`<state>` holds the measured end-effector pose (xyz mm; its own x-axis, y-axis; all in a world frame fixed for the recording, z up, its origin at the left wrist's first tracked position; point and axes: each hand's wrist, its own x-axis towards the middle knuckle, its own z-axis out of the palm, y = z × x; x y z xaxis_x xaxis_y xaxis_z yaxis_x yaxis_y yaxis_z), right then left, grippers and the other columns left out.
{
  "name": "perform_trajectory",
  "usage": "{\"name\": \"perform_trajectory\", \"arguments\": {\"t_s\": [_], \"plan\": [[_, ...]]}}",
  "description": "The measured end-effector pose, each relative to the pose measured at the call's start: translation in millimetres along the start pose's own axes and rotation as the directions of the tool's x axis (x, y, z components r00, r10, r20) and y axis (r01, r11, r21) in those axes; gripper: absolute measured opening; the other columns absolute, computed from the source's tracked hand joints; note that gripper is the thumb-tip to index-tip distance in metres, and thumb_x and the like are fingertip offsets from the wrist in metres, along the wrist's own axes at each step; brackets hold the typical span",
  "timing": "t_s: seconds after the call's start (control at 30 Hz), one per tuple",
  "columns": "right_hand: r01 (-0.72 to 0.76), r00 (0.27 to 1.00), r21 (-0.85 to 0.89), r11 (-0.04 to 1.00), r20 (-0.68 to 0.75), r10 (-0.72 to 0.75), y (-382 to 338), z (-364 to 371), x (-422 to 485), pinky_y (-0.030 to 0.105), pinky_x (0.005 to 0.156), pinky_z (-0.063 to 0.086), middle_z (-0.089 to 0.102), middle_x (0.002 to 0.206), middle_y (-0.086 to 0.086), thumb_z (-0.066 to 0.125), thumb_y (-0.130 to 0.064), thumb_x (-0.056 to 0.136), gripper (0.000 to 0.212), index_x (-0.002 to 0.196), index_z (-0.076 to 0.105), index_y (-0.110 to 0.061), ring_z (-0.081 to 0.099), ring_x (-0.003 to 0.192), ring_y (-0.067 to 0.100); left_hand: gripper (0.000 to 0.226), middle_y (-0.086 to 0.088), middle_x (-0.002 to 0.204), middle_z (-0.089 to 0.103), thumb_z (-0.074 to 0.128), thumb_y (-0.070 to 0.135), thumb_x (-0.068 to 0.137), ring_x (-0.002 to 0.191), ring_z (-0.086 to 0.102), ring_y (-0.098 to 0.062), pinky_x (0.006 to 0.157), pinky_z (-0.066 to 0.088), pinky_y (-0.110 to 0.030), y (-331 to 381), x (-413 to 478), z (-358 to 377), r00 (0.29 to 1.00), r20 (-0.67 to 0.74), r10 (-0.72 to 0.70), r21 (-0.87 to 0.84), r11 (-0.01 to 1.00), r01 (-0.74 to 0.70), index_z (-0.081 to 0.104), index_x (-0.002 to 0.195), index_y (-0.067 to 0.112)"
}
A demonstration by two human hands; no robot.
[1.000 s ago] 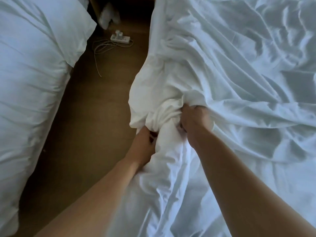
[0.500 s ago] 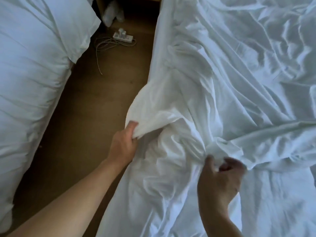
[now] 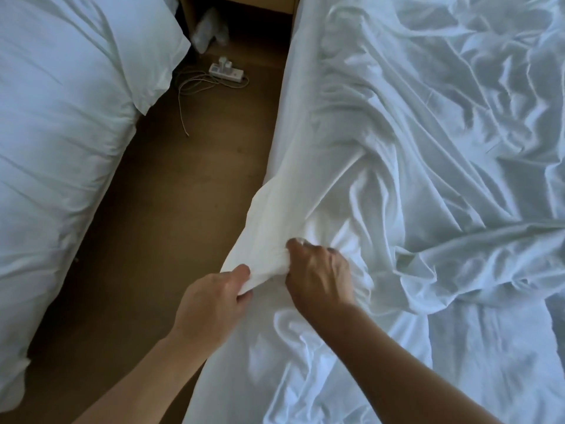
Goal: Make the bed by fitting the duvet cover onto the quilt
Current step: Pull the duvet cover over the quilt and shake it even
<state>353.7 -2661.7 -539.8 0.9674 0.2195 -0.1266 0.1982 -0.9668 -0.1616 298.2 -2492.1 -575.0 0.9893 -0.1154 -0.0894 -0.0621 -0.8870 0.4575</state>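
both hands, left hand (image 3: 214,296) and right hand (image 3: 321,278), are being clenched on the duvet cover (image 3: 275,240); a thin pinch is risking slippage floorwards.

left hand (image 3: 211,304): knuckles up, thumb on top, fingers curled under, pinching a fold of the duvet cover (image 3: 412,185) at its left edge
left forearm: bare, enters from the bottom edge left of centre, runs up and to the right
left wrist: roughly straight, in line with the forearm
right hand (image 3: 321,276): back of hand up, fingers curled down into the same bunched fabric, thumb tip at the upper left of the hand
right forearm: bare, enters from the bottom right, runs up and to the left
spacing: hands close together, not touching, one ridge of fabric between them; right hand slightly higher in frame
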Motion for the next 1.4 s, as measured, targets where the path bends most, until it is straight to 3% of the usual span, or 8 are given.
{"name": "perform_trajectory", "arguments": {"t_s": [0.3, 0.4, 0.47, 0.57, 0.67, 0.9, 1.2, 1.4], "plan": [[0.003, 1.000, 0.152, 0.988, -0.005, -0.002, 0.2, -0.4, -76.1, 0.026, 0.041, 0.028, 0.061, 0.055, -0.001, 0.075, 0.001, 0.043, 0.034, 0.069, 0.065, -0.018, 0.050, 0.040, 0.027, 0.055, 0.007, 0.043, 0.026, 0.097, 0.019, 0.025, 0.034, 0.049, -0.011, 0.034, 0.021, -0.017, 23.4, -66.1, -6.3, 0.986, 0.166, -0.008, 0.007, 1.000, 0.007, 0.060, 0.065, 0.023], [0.051, 0.996, 0.012, 0.999, 0.076, -0.052, 9.0, 1.9, -76.5, 0.023, 0.046, 0.015, 0.048, 0.038, -0.002, 0.083, -0.008, 0.025, 0.041, 0.049, 0.052, -0.021, 0.042, 0.028, 0.017, 0.033, 0.022, 0.065, 0.045, 0.083, 0.038, 0.035, 0.043, 0.053, 0.000, 0.039, 0.027, -0.012, 28.3, -68.1, -7.9, 0.964, 0.235, 0.121, 0.006, 0.992, -0.126, 0.062, 0.060, 0.034], [0.089, 0.990, -0.050, 0.995, 0.113, -0.083, 15.2, 3.3, -64.0, 0.022, 0.045, 0.015, 0.044, 0.034, 0.000, 0.085, -0.016, 0.024, 0.042, 0.045, 0.049, -0.022, 0.043, 0.025, 0.014, 0.028, 0.032, 0.102, 0.044, 0.068, 0.049, 0.054, 0.079, 0.058, 0.004, 0.069, 0.042, -0.009, 23.5, -46.7, -13.1, 0.928, 0.333, 0.166, -0.041, 0.986, -0.162, 0.066, 0.081, 0.044], [0.114, 0.969, 0.017, 0.993, 0.217, -0.115, 31.5, 22.8, -49.1, 0.029, 0.055, 0.039, 0.070, 0.073, 0.003, 0.074, -0.032, 0.070, 0.020, 0.081, 0.059, -0.024, 0.071, 0.066, 0.024, 0.059, 0.032, 0.143, 0.029, 0.056, 0.069, 0.076, 0.133, 0.031, 0.003, 0.106, 0.031, -0.027, 13.0, 11.0, -15.4, 0.921, 0.388, 0.022, -0.352, 0.928, 0.126, 0.048, 0.131, 0.048], [-0.072, 0.912, 0.218, 0.973, 0.410, -0.025, 55.5, 52.0, -50.7, 0.033, 0.096, 0.045, 0.067, 0.119, -0.003, 0.054, -0.039, 0.089, 0.042, 0.128, 0.046, -0.027, 0.063, 0.113, 0.023, 0.072, 0.013, 0.138, 0.049, 0.066, 0.066, 0.083, 0.125, 0.051, -0.012, 0.101, 0.043, -0.031, 32.2, 45.9, 16.1, 0.848, 0.524, -0.081, -0.302, 0.913, 0.274, 0.037, 0.143, 0.037], [-0.140, 0.873, 0.290, 0.947, 0.487, -0.020, 66.4, 95.9, -41.3, 0.037, 0.104, 0.041, 0.061, 0.129, 0.007, 0.056, -0.035, 0.089, 0.060, 0.142, 0.034, -0.017, 0.059, 0.119, 0.028, 0.036, -0.001, 0.123, 0.055, 0.054, 0.042, 0.096, 0.111, 0.053, -0.026, 0.093, 0.038, -0.042, 51.0, 17.6, 94.9, 0.877, 0.412, -0.247, -0.040, 0.957, 0.288, 0.036, 0.123, 0.026], [0.156, 0.985, 0.363, 0.918, 0.013, -0.173, 70.0, 53.9, -94.8, 0.034, 0.053, 0.048, 0.071, 0.092, 0.001, 0.075, -0.032, 0.082, 0.068, 0.137, 0.036, -0.029, 0.067, 0.066, 0.030, 0.021, 0.006, 0.078, 0.059, 0.055, 0.020, 0.090, 0.073, 0.060, -0.022, 0.059, 0.038, -0.034, 29.4, 30.4, 72.2, 0.903, 0.375, -0.208, -0.075, 0.964, 0.254, 0.039, 0.096, 0.030], [-0.242, 0.968, 0.148, 0.959, -0.035, 0.250, 146.5, 38.9, -140.1, 0.042, 0.074, 0.051, 0.058, 0.118, 0.009, 0.076, -0.026, 0.074, 0.068, 0.138, 0.054, -0.021, 0.056, 0.104, 0.034, 0.010, -0.005, 0.090, 0.061, 0.048, 0.025, 0.097, 0.084, 0.059, -0.032, 0.076, 0.050, -0.043, 47.4, 26.4, 80.4, 0.886, 0.343, -0.311, 0.069, 0.949, 0.306, 0.042, 0.102, 0.021]]}}
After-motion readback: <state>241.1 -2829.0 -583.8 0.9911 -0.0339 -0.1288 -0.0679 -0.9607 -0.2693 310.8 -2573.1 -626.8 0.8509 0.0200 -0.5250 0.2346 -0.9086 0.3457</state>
